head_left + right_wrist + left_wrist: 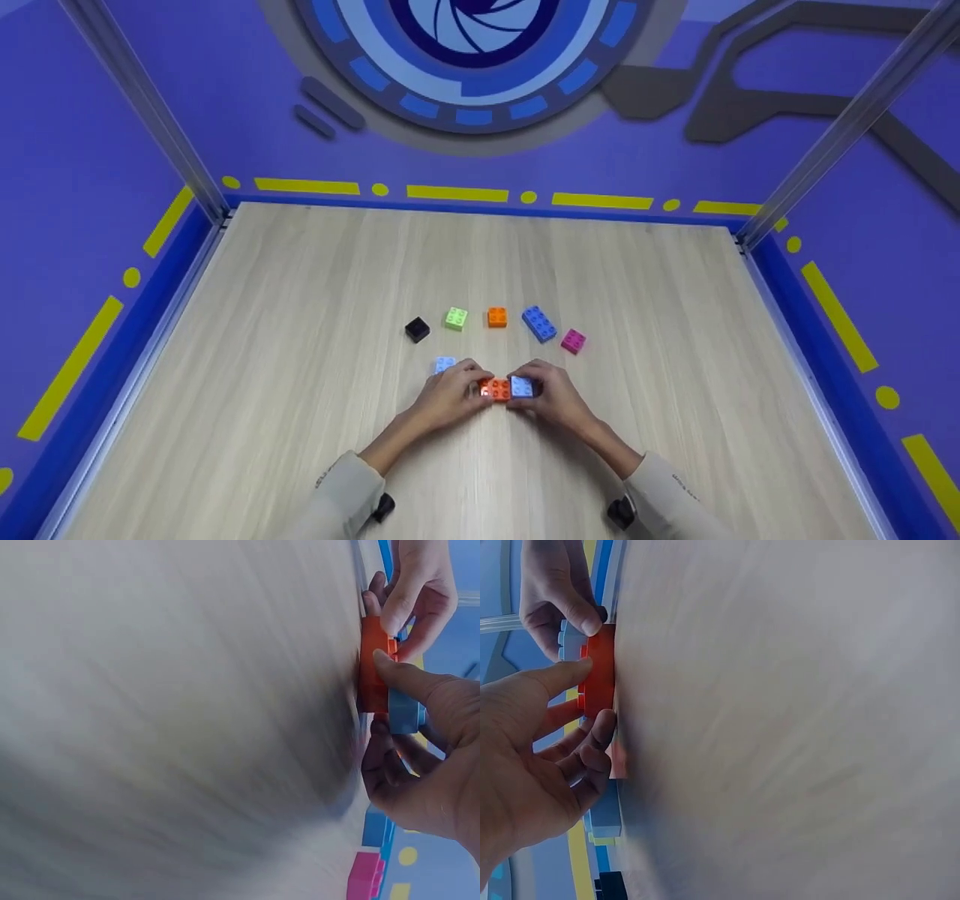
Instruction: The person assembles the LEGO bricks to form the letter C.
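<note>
Between the two hands a red-orange toy building brick (496, 389) lies studs up on the table. My left hand (453, 396) pinches its left part, the thumb along the near side in the left wrist view. A light blue brick (521, 387) sits on the red-orange brick's right end, appearing to overhang it in the right wrist view. My right hand (556, 395) pinches this light blue brick between thumb and fingers, its thumb tip also against the red-orange brick. Whether the studs are fully joined I cannot tell. Just behind the left hand is another light blue brick (445, 364).
Farther back, loose bricks form an arc on the wooden table (337, 277): black (417, 330), lime green (456, 319), orange (497, 317), a longer blue one (539, 323) and magenta (574, 341). Purple-blue panels (525, 169) border the table's back and sides.
</note>
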The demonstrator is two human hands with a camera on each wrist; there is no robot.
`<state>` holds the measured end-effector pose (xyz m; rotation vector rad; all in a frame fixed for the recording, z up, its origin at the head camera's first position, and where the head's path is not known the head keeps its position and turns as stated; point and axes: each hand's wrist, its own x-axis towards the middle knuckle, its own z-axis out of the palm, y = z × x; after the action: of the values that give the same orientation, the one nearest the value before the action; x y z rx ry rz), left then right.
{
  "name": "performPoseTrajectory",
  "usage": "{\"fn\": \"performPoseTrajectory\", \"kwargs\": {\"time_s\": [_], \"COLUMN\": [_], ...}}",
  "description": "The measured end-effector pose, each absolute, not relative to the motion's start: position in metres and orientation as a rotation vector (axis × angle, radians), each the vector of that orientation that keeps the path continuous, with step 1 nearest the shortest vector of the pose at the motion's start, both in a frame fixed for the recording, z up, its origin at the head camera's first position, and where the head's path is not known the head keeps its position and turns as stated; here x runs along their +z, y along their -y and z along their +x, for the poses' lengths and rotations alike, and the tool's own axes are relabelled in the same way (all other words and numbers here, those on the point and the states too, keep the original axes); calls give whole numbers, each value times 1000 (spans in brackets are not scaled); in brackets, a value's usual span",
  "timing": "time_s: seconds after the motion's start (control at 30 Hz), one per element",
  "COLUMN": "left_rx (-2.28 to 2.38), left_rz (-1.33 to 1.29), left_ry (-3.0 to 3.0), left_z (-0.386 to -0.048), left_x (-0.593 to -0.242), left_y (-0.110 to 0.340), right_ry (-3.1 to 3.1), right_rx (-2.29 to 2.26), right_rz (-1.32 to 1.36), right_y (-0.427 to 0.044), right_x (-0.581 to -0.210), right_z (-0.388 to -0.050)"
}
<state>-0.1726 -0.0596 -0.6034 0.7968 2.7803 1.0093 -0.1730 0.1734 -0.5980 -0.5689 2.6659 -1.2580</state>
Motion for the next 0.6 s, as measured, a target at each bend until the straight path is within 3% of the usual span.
{"fn": "performPoseTrajectory", "kwargs": {"time_s": [0.6], "left_rx": [1185], "left_rz": [601], "left_ry": [-2863], "left_z": [-187], "left_x": [-582], "left_y": [107], "right_ry": [-2652], "right_rx": [-1182], "right_rz": [-546], "right_y": [-177], "right_x": [-596], "right_z": [-178]}}
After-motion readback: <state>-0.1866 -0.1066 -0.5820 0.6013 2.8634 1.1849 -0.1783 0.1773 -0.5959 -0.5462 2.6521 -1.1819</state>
